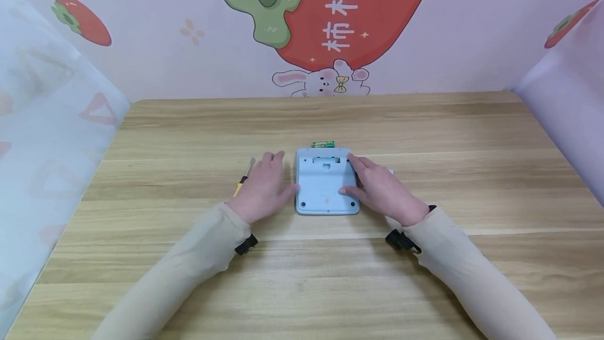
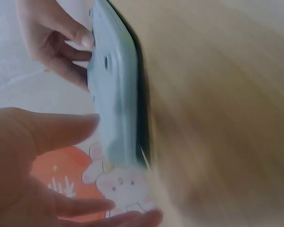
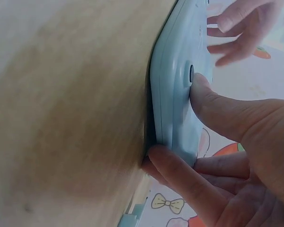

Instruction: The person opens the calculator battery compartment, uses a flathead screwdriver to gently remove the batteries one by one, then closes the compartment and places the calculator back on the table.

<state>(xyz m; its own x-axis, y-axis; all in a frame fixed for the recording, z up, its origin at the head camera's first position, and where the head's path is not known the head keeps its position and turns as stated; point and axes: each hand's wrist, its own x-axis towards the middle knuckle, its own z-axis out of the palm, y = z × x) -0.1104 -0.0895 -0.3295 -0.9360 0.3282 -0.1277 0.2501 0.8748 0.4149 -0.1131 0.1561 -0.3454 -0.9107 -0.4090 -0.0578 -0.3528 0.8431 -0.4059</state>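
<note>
A light-blue calculator lies face down on the table, its battery compartment uncovered near the far edge. My right hand grips its right side; in the right wrist view the thumb rests on the back and the fingers curl at the edge. My left hand is at the left side with fingers spread and extended. Its thumb is at or very near the calculator's edge; contact is unclear. A screwdriver with a yellow-black handle lies beside the left hand, partly hidden by it.
Green batteries lie just beyond the calculator's far edge. A small pale-blue piece shows from behind the right hand, mostly hidden. The wooden table ends at a printed backdrop with side panels.
</note>
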